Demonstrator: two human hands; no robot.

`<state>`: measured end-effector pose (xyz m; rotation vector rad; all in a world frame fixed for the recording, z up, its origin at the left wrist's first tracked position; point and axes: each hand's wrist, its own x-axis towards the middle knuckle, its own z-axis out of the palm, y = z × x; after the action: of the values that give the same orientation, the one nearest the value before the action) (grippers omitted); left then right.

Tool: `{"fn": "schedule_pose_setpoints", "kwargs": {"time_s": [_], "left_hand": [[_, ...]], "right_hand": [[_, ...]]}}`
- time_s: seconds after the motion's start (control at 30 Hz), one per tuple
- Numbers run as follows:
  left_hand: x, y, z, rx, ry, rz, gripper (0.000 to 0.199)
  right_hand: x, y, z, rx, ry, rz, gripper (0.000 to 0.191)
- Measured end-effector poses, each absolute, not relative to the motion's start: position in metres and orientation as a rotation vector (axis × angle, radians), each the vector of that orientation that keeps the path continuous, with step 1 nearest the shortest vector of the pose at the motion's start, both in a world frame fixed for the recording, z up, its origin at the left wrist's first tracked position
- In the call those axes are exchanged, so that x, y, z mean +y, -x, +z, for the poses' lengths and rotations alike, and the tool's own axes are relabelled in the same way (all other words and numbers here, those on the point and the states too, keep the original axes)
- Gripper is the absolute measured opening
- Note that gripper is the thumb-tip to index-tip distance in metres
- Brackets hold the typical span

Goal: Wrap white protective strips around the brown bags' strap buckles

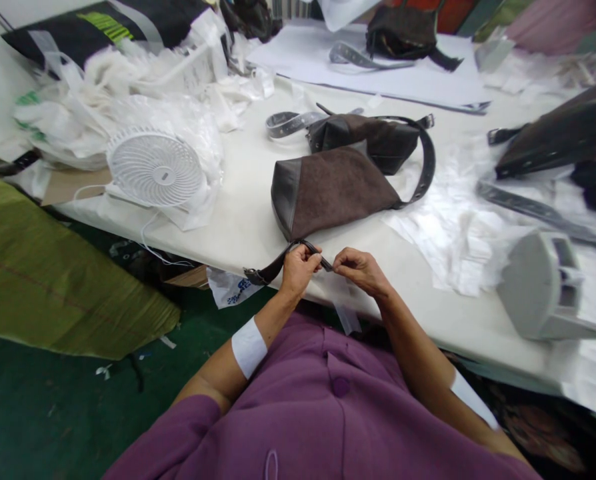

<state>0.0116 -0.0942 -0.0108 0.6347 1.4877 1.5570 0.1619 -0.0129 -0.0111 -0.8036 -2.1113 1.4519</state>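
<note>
A brown suede-like handbag (343, 190) with black end panels lies on its side near the table's front edge. My left hand (299, 270) is closed around its dark strap (273, 268), below the bag's near corner. The strap's buckle (253, 275) hangs to the left, over the edge. My right hand (362, 270) is closed, thumb and fingertips pinched at the tip of the strap section that sticks out from my left hand. Behind this bag lies a second dark handbag (365, 133), with a grey eyeleted strap (291, 123) beside it.
A white fan (155, 168) stands at left before crumpled plastic wrapping (148, 73). White tissue pieces (461, 220) and a grey tape dispenser (538, 287) lie at right. Another bag (561, 137) is at far right, with part of a person's hand. White sheets (308, 57) lie farther back.
</note>
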Motion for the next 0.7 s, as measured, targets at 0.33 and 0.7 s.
{"fn": "schedule_pose_setpoints", "kwargs": {"time_s": [0.33, 0.7], "left_hand": [[-0.097, -0.011, -0.013, 1.49, -0.666, 1.54, 0.02], [-0.1, -0.012, -0.014, 1.521, -0.686, 1.517, 0.014]], "right_hand": [[-0.011, -0.159, -0.011, -2.181, 0.879, 1.376, 0.009], [-0.01, -0.14, -0.003, -2.287, 0.865, 1.229, 0.01]]}}
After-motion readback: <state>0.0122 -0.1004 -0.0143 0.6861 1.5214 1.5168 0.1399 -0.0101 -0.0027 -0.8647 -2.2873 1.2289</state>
